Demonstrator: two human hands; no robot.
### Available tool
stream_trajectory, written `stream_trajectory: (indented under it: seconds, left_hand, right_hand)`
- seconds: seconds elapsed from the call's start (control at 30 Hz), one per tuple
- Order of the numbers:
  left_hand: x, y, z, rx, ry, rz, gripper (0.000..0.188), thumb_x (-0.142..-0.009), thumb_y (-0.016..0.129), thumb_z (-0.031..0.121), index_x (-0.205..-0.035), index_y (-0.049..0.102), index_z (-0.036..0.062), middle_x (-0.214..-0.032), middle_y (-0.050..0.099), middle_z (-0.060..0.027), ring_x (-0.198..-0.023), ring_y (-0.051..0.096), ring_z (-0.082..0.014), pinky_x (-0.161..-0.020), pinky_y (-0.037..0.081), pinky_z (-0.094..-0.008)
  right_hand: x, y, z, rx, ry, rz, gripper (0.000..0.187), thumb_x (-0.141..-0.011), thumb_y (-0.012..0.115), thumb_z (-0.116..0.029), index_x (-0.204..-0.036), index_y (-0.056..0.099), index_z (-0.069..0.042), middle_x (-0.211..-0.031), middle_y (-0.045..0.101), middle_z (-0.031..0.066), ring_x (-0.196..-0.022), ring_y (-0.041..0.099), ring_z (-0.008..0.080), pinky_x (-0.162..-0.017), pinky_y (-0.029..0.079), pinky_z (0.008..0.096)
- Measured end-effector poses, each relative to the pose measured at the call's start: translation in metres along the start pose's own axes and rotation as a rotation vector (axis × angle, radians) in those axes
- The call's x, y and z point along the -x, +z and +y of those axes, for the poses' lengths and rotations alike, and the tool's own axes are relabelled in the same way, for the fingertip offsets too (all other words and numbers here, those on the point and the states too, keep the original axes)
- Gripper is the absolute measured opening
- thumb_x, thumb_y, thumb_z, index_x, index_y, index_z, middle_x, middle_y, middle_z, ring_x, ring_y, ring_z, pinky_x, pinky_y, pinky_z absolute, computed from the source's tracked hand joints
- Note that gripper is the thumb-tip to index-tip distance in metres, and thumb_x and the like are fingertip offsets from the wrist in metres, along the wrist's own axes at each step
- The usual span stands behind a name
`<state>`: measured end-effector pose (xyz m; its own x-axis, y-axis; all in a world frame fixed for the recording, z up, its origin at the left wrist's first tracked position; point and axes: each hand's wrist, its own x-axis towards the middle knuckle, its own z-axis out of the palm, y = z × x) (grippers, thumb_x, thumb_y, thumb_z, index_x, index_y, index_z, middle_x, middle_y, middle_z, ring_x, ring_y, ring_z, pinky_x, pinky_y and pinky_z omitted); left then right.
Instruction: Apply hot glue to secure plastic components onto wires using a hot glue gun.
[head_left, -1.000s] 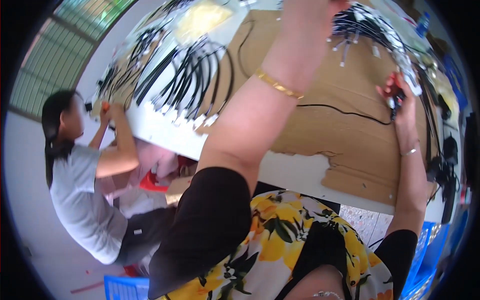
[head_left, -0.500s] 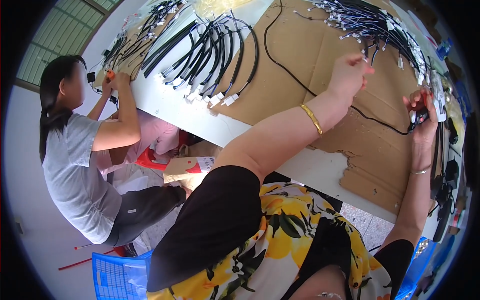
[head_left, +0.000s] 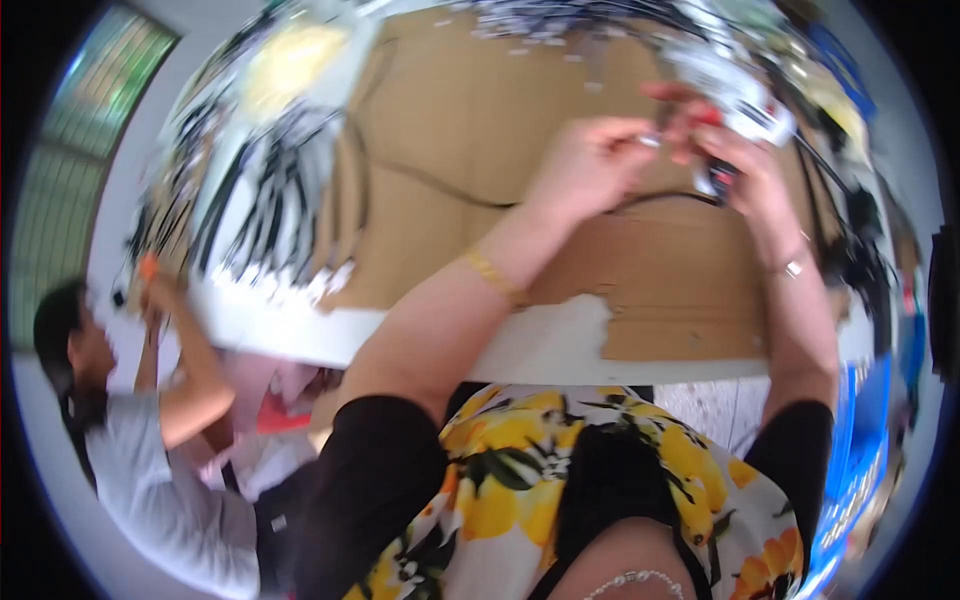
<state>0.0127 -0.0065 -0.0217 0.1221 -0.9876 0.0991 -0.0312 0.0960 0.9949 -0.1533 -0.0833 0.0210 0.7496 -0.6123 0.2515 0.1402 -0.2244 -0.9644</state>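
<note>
Left hand (head_left: 597,165): in my head view its fingers bend close together, a whitish bit (head_left: 650,140) at the tips; I can't tell whether it grips that.
Right hand (head_left: 750,170): curled around a dark handheld tool (head_left: 721,178).
Dark handheld tool: in the right hand, just right of the left hand, above the cardboard (head_left: 520,100).
Black cable (head_left: 500,205): runs leftward from the tool, partly hidden by the left hand.
Hard to make out: blurred fingertips; wire bundle (head_left: 570,18) cut off above.

Matt cardboard sheet (head_left: 480,100), smooth tabletop (head_left: 545,345), plastic-looking cable (head_left: 665,196), shiny silvery metal bracelet (head_left: 793,268), plastic crate (head_left: 862,420), cloth blouse (head_left: 515,488).
</note>
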Motion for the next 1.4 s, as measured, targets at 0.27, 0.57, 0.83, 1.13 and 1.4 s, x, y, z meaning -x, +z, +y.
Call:
stream_trajectory:
  seconds: [0.27, 0.57, 0.83, 1.13, 1.4]
  left_hand:
    - [0.003, 0.009, -0.008, -0.211, 0.560, 0.222, 0.015, -0.074, 0.062, 0.012, -0.086, 0.065, 0.0039, -0.067, 0.061, -0.0145, -0.054, 0.059, -0.0237, -0.053, 0.047, -0.0315]
    - [0.012, 0.006, -0.001, -0.686, 0.527, -0.017, 0.013, -0.063, 0.063, 0.016, -0.058, 0.057, 0.0049, -0.058, 0.057, -0.0125, -0.057, 0.058, -0.0305, -0.053, 0.045, -0.0416]
    - [0.055, -0.060, 0.083, -1.006, 0.838, 0.192, 0.011, -0.064, 0.056, 0.015, -0.062, 0.060, 0.0061, -0.060, 0.058, -0.0083, -0.057, 0.058, -0.0249, -0.053, 0.045, -0.0363]
    - [0.200, -0.229, 0.074, -1.384, 0.519, 0.800, 0.023, -0.067, 0.055, -0.007, -0.086, 0.061, 0.0047, -0.076, 0.061, -0.0104, -0.072, 0.058, -0.0266, -0.066, 0.047, -0.0351]
    - [0.277, -0.292, 0.027, -1.701, 0.052, 0.863, 0.027, -0.068, 0.058, -0.004, -0.092, 0.063, 0.0076, -0.087, 0.059, -0.0099, -0.082, 0.055, -0.0275, -0.071, 0.046, -0.0357]
  right_hand:
    - [-0.005, -0.010, 0.013, 0.008, -0.095, 0.022, 0.034, -0.074, 0.058, -0.026, -0.095, 0.053, -0.001, -0.119, 0.047, 0.0155, -0.103, 0.047, 0.0208, -0.094, 0.033, 0.0337]
    - [-0.002, -0.016, 0.030, -0.216, 0.054, 0.006, 0.031, -0.077, 0.060, -0.027, -0.093, 0.052, -0.002, -0.115, 0.049, 0.0159, -0.105, 0.048, 0.0242, -0.097, 0.031, 0.0382]
    - [-0.008, -0.064, 0.067, -0.210, 0.103, 0.273, 0.027, -0.081, 0.058, -0.022, -0.100, 0.054, -0.004, -0.112, 0.053, 0.0121, -0.106, 0.049, 0.0218, -0.096, 0.031, 0.0348]
    - [-0.010, -0.057, 0.060, -0.246, 0.105, 0.046, 0.031, -0.083, 0.052, -0.033, -0.100, 0.056, -0.008, -0.124, 0.046, 0.0136, -0.122, 0.037, 0.0308, -0.104, 0.018, 0.0463]
    - [-0.009, -0.043, 0.049, -0.259, 0.066, 0.067, 0.024, -0.081, 0.057, -0.023, -0.096, 0.058, -0.004, -0.116, 0.052, 0.0175, -0.117, 0.043, 0.0325, -0.102, 0.024, 0.0472]
